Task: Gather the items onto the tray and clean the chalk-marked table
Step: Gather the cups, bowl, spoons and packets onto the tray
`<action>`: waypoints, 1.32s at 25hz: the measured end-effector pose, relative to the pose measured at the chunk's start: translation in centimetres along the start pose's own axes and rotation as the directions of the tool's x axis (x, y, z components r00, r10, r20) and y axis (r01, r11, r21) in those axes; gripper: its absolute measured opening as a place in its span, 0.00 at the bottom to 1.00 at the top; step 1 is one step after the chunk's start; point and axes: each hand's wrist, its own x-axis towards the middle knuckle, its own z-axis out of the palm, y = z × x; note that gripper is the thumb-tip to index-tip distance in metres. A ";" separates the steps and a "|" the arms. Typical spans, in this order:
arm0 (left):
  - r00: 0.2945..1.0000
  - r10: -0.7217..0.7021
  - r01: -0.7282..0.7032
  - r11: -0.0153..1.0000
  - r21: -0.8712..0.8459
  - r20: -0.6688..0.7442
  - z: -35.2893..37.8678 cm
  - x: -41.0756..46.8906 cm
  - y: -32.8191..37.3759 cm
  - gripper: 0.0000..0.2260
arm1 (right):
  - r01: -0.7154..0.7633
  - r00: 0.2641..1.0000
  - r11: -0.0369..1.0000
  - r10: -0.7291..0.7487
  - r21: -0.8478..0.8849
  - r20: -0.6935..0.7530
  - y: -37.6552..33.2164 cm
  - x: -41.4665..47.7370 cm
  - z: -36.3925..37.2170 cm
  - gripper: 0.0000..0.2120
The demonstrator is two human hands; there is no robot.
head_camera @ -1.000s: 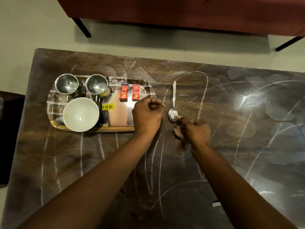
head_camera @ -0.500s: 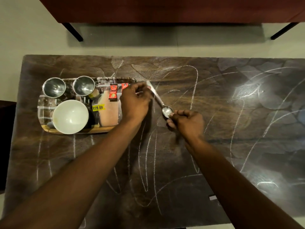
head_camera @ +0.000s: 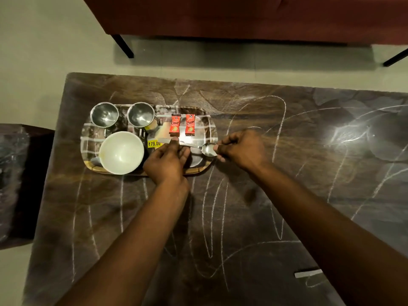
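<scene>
Spoon (head_camera: 209, 150): steel, light, stiff, slick, won't break. Best held at both ends or mid-handle, since the polished bowl slips under fingertips. It's low over the tray (head_camera: 204, 122), just in front of the 2 sachets (head_camera: 175, 124), handle pointing left and bowl at the tray's right rim. Can't tell if it's touching down yet.

L hand (head_camera: 166, 161): fingertips clamped on the handle near its end. R hand (head_camera: 242, 149): fingers curled, tips pinching the bowl end.

Vs 0.5 s ago: the spoon was slanted over the table (head_camera: 242, 206) beside the tray's right end. It has now swung crosswise and moved left over the tray, and both hands went w/ it. Vs 1 s ago: it lay flat on the table, handle pointing away, L hand a fist off it.

Bowl (head_camera: 121, 152), cups and sachets haven't moved on the tray.
</scene>
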 end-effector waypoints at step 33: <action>0.991 -0.111 0.115 0.992 0.052 -0.077 0.6 1.6 0.6 0.04 | 0.304 0.935 0.806 -0.355 -0.508 -0.002 -2.4 4.4 2.8 0.04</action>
